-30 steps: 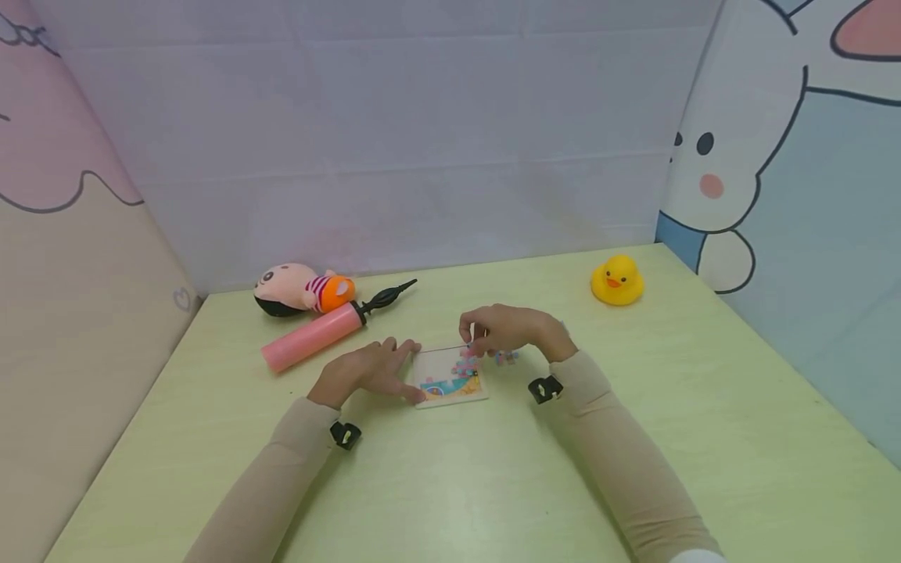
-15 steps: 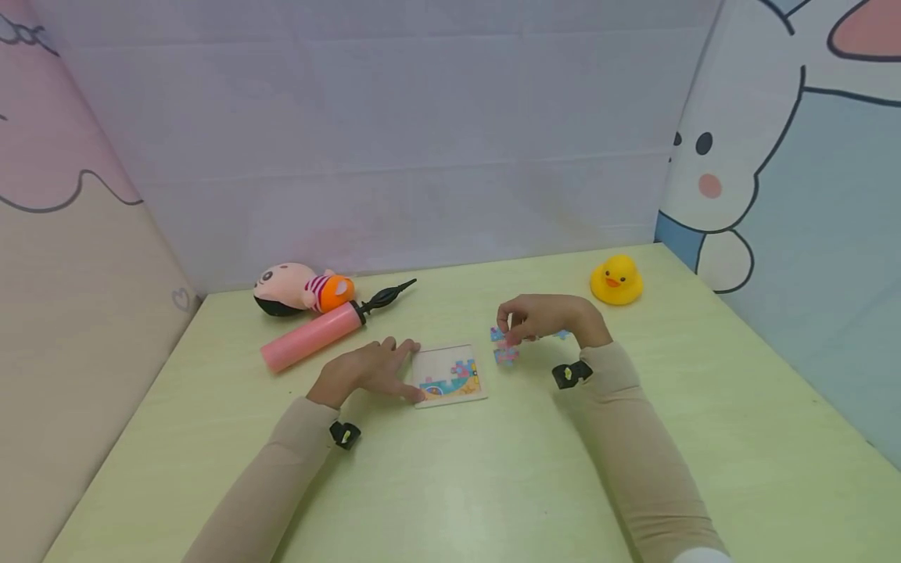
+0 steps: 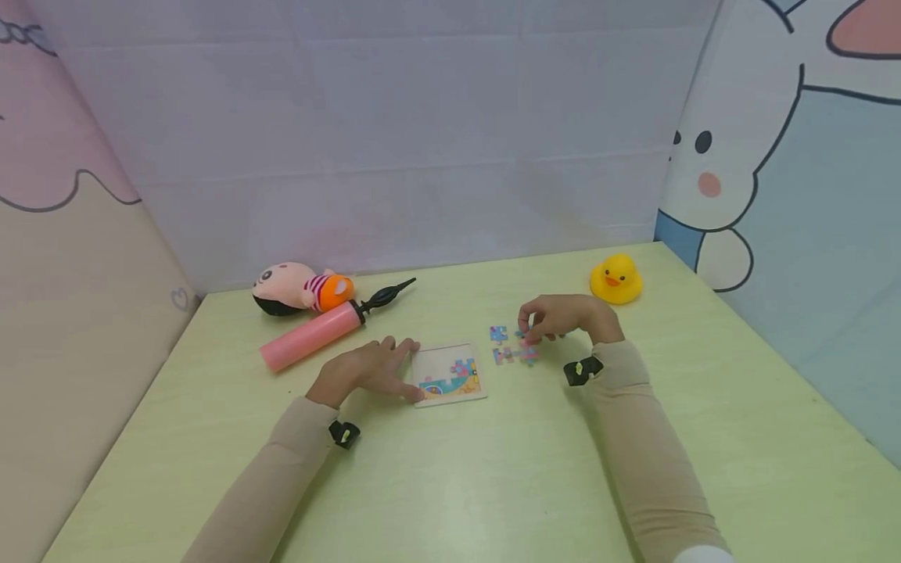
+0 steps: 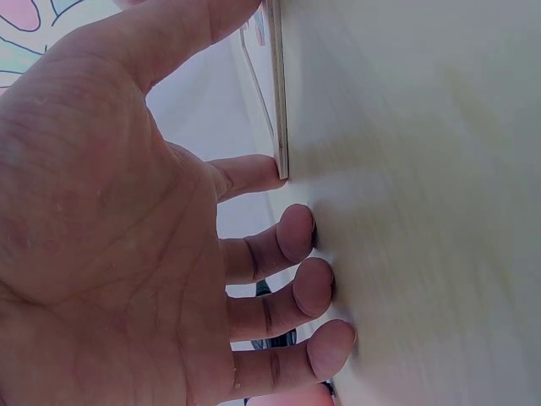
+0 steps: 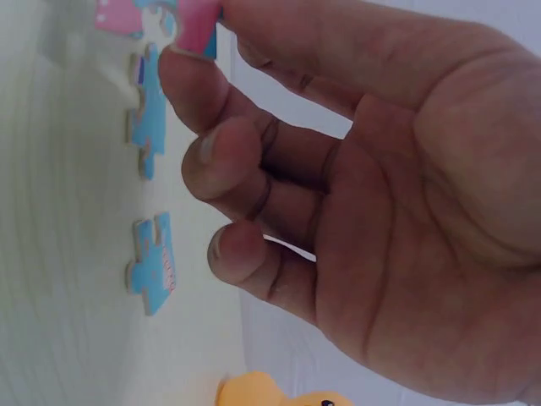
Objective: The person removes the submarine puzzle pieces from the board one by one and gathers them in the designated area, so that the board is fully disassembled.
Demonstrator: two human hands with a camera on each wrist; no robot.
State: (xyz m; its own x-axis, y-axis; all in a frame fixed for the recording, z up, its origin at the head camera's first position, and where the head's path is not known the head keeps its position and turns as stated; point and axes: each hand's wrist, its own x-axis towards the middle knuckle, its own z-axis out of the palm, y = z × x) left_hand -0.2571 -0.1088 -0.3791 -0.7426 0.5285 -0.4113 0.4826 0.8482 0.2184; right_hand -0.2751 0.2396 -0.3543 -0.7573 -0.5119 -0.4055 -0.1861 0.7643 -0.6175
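1. While the left hand (image 3: 369, 371), fingers spread, braces the puzzle tray (image 3: 432, 362) roughly midway between the tabletop's (image 3: 464, 485) side edges, the right hand (image 3: 563, 314) pinches a pink-and-blue jigsaw piece (image 5: 197, 25).
2. Best lift it level, clear of the loose pieces (image 3: 498, 334) alongside.

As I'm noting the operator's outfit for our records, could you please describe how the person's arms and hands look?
The left hand and right hand are bare, without gloves. Both arms wear long beige sleeves, with something white at the right one's lower end. A small black device sits at each wrist.
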